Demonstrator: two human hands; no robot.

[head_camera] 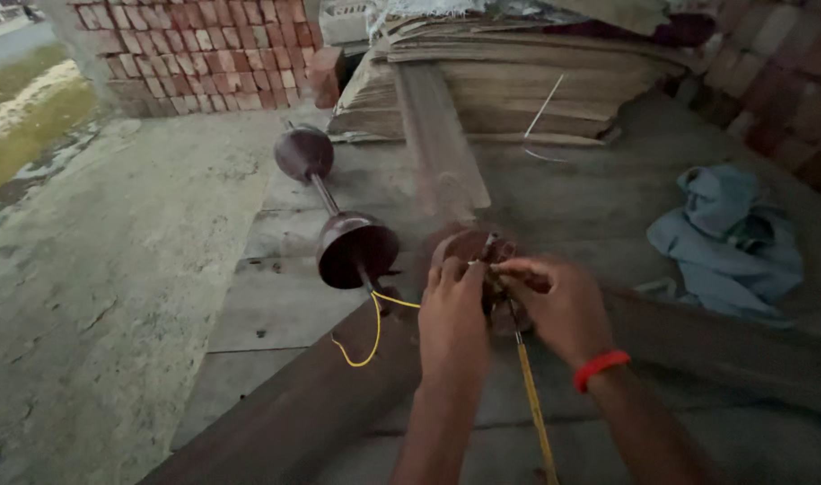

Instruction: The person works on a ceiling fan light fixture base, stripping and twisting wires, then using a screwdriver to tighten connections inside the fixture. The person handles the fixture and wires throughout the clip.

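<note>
My left hand [452, 314] and my right hand [558, 305] meet over the round brown motor housing [469, 247] of a ceiling fan lying on a wooden board. Both pinch at small parts on its near side, where a yellow wire [374, 328] loops out to the left. A yellow-handled tool [531, 395] runs down from my right hand toward me; which fingers grip it is hidden. A red band sits on my right wrist. The fan's brown down-rod [325, 193] with two cup-shaped covers [356, 250] stretches away to the upper left.
A long brown fan blade [294, 422] crosses the lower part of the view. A stack of flat boards [518, 81] lies at the back, red brick walls [195, 45] behind it. A blue-grey cloth [729, 238] lies at the right. Concrete floor [96, 296] spreads left.
</note>
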